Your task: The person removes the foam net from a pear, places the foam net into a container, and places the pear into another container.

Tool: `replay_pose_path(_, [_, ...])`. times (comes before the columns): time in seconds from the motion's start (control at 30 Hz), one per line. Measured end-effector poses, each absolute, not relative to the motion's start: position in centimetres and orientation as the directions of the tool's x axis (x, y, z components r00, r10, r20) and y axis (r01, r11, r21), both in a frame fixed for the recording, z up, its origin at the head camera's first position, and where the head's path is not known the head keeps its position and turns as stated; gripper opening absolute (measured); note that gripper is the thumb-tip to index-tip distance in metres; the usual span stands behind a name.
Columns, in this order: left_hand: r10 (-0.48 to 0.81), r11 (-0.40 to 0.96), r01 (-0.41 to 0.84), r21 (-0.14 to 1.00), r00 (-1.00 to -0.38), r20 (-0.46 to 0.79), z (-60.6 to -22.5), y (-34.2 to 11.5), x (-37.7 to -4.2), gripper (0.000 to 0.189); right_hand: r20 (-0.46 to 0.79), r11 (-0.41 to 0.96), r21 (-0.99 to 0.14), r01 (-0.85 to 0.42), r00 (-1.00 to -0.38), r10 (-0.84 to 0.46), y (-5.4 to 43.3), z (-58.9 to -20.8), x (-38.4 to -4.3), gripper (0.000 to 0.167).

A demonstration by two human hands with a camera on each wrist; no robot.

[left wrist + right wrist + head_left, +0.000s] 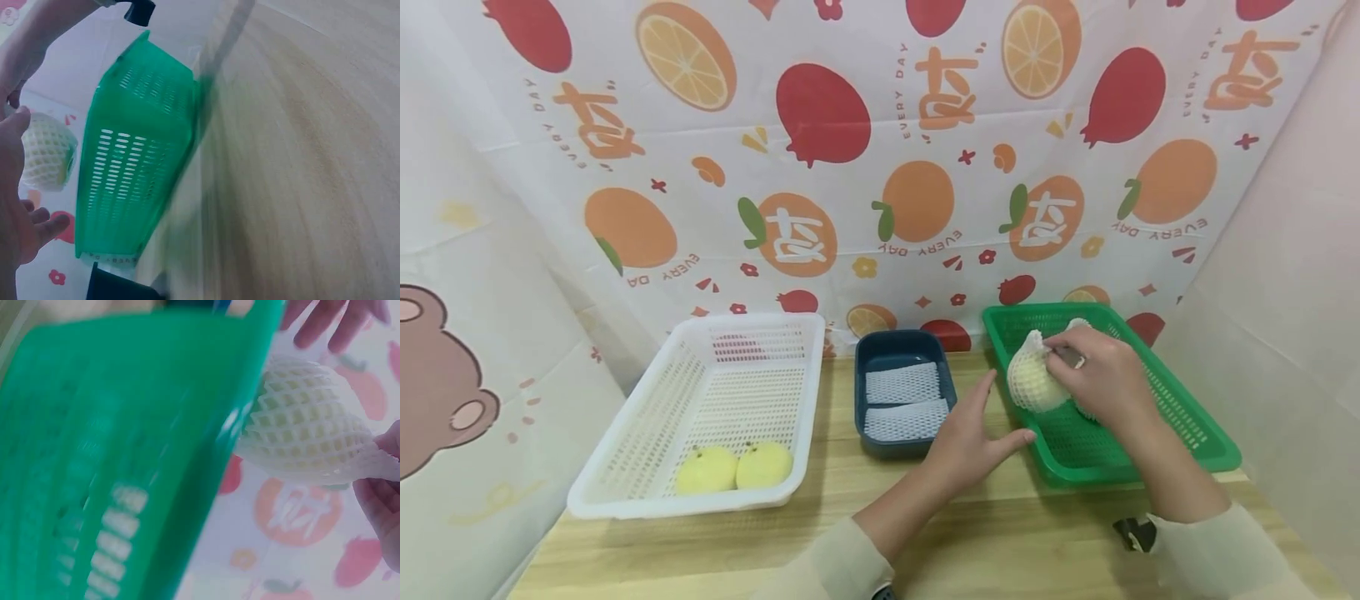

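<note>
Left hand [964,446]: empty, thumb and fingers spread, just beside the left rim of the green basket [1097,477]; whether the thumb touches the rim cannot be told.
Right hand [1101,371]: pinches the gathered neck [1035,337] of a foam net over the basket.
Hands: apart, with the netted fruit [1033,387] between them.
Netted fruit: just left of the right fingertips, forward and right of the left hand; whether its base meets the basket floor is hidden.
Long axis: roughly upright, neck up at the right fingertips, round end down.
Nearer hand: the right, alone in contact; the left faces the fruit across a gap.
Second netted fruit [1078,323]: in the basket, mostly hidden behind the right hand.
Blue tray [898,451]: just left of the left hand, two flat nets [906,421] inside.
White basket [681,505]: well left of both hands, two bare fruits [706,471] at its near end.
</note>
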State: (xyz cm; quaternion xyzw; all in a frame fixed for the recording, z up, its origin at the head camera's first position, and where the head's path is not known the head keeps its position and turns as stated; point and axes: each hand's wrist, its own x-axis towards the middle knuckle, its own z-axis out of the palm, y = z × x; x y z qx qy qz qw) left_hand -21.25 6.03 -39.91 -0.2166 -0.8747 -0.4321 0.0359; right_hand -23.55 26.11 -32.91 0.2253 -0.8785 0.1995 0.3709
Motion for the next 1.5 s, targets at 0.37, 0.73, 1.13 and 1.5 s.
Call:
replay_pose_path(0.37, [0.306,0.353,0.382,0.854,-0.910,0.280,-39.2,3.4,-20.4,0.089,0.752,0.600,-0.238,-0.764,-0.536,-0.384,21.6,-33.8,-20.9,0.019])
replay_pose_path(0.73, [0.348,0.376,0.393,0.839,-0.899,0.266,-40.4,0.0,-19.0,0.056,0.701,0.510,-0.340,-0.790,-0.575,-0.423,18.5,-36.4,-19.6,0.024])
replay_pose_path(1.13, [0.344,0.483,0.390,0.784,-0.908,0.239,-42.0,-4.4,-17.9,0.045,0.571,0.478,-0.464,-0.745,-0.665,-0.482,14.9,-38.6,-19.4,0.017])
replay_pose_path(1.5, [0.312,0.577,0.447,0.684,-0.894,0.321,-42.7,-5.8,-17.8,0.039,0.518,0.499,-0.464,-0.733,-0.680,-0.518,13.6,-39.4,-19.8,0.015])
